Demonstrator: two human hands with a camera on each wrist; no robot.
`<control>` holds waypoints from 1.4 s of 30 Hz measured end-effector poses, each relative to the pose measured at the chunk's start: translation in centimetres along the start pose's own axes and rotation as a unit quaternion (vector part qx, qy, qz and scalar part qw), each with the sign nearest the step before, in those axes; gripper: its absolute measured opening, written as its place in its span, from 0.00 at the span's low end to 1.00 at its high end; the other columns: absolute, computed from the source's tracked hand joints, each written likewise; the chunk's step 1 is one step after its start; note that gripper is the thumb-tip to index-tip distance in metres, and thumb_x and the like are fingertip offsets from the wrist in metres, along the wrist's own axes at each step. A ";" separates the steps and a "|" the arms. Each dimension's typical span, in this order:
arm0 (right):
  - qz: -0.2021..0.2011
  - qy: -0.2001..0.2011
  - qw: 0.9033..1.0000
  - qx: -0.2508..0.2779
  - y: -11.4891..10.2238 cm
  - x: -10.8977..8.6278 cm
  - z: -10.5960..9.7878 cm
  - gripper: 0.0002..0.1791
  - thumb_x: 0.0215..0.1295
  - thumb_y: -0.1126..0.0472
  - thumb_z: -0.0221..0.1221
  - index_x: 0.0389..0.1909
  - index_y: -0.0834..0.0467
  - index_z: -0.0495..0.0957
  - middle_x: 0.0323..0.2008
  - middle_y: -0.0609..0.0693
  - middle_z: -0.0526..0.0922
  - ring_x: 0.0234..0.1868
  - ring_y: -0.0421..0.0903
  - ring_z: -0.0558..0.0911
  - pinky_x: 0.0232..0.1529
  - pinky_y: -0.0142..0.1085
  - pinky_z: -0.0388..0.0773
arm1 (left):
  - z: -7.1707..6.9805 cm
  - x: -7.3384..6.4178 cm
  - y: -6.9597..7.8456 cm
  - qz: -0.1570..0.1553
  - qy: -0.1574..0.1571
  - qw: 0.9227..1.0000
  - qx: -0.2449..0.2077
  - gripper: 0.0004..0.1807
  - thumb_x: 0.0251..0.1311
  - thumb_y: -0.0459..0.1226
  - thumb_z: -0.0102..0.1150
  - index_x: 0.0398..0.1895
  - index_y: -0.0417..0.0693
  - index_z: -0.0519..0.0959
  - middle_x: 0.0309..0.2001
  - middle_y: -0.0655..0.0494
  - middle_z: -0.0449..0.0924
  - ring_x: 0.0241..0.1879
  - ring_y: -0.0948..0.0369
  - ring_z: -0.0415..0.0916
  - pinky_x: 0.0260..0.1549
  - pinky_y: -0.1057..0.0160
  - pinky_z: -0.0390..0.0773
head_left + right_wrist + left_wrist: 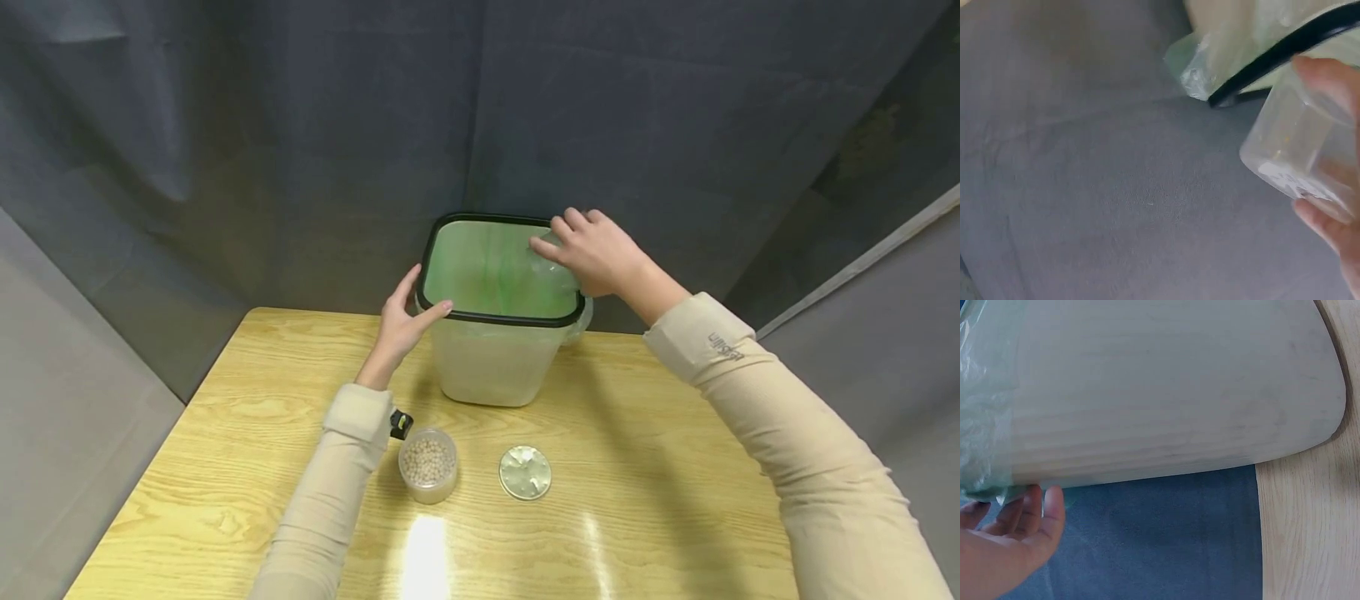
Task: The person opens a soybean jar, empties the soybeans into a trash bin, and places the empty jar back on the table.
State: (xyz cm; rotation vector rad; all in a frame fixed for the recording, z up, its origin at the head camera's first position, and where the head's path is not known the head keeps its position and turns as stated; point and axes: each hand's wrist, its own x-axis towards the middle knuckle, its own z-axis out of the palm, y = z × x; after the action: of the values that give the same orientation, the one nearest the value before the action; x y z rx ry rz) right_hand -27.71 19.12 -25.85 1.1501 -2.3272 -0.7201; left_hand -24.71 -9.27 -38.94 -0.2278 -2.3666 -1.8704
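Note:
A translucent trash bin point(487, 367) with a black rim and a green plastic liner point(480, 258) stands upright at the back of the table. My right hand point(600, 254) grips a clear plastic tub point(1285, 144), tilted at the bin's right rim. A few small specks show inside the tub; the rest of it looks see-through. My left hand point(401, 329) spreads around the bin's front left corner, thumb at the front rim and fingers along the left side. In the left wrist view, the fingertips point(1054, 500) touch the bin beside the liner's overhang.
A clear tub of small pale beads point(427, 462) sits on the wooden table point(637, 500) near my left forearm. Right of it lies a round, clear lid point(525, 472). Dark cloth point(337, 167) hangs close behind the bin.

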 end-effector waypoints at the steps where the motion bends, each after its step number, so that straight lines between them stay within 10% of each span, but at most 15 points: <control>1: -0.011 -0.011 1.000 0.000 0.0 0.0 0.0 0.38 0.40 0.62 0.64 0.59 0.54 0.65 0.42 0.62 0.69 0.39 0.58 0.68 0.30 0.45 0.68 | 0.0 0.0 0.0 -0.001 0.000 1.000 0.000 0.45 0.49 0.47 0.65 0.70 0.58 0.53 0.69 0.50 0.50 0.64 0.51 0.52 0.59 0.49 0.57; 10: 0.093 0.059 0.992 0.066 0.6 -1.1 0.0 0.43 0.37 0.57 0.67 0.59 0.57 0.63 0.48 0.65 0.68 0.46 0.62 0.68 0.33 0.50 0.71 | 0.2 0.0 -0.1 -0.003 -0.001 1.000 -0.001 0.45 0.49 0.46 0.65 0.70 0.57 0.53 0.69 0.48 0.50 0.64 0.50 0.52 0.60 0.47 0.56; 19: 0.257 0.063 0.932 0.246 1.1 -3.9 -0.5 0.51 0.31 0.53 0.71 0.62 0.55 0.59 0.52 0.63 0.68 0.52 0.62 0.67 0.38 0.59 0.70 | -0.1 0.2 -0.1 0.001 0.001 1.000 -0.003 0.44 0.51 0.44 0.65 0.70 0.55 0.54 0.68 0.50 0.52 0.60 0.50 0.56 0.56 0.48 0.60; 27: 0.285 0.074 0.910 0.291 0.0 -6.1 -0.7 0.53 0.28 0.50 0.73 0.62 0.53 0.60 0.51 0.61 0.70 0.51 0.61 0.68 0.37 0.59 0.69 | -0.3 -1.4 3.0 0.006 -0.001 1.000 -0.009 0.42 0.53 0.36 0.62 0.69 0.44 0.52 0.67 0.41 0.52 0.58 0.45 0.57 0.56 0.43 0.58; 34: 0.303 0.085 0.889 0.331 -1.6 -8.0 -0.2 0.52 0.29 0.50 0.74 0.61 0.55 0.62 0.49 0.60 0.72 0.47 0.59 0.69 0.37 0.57 0.69 | -0.3 0.2 -0.2 0.005 0.000 1.000 -0.002 0.44 0.51 0.45 0.64 0.70 0.57 0.53 0.69 0.51 0.51 0.61 0.50 0.55 0.57 0.44 0.57; 42: 0.326 0.127 0.859 0.373 -4.3 -11.1 1.7 0.53 0.24 0.52 0.76 0.59 0.58 0.63 0.47 0.60 0.73 0.45 0.58 0.71 0.38 0.56 0.68 | -0.3 0.3 -0.4 -0.002 -0.001 1.000 0.005 0.44 0.50 0.47 0.64 0.70 0.58 0.53 0.69 0.52 0.50 0.62 0.50 0.53 0.58 0.47 0.58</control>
State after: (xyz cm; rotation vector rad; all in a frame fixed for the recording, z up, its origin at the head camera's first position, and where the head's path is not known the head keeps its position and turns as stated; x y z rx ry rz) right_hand -20.06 26.35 -31.63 0.5469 -2.5583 0.5930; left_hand -25.08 -9.67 -39.21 -0.2235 -2.3794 -1.8605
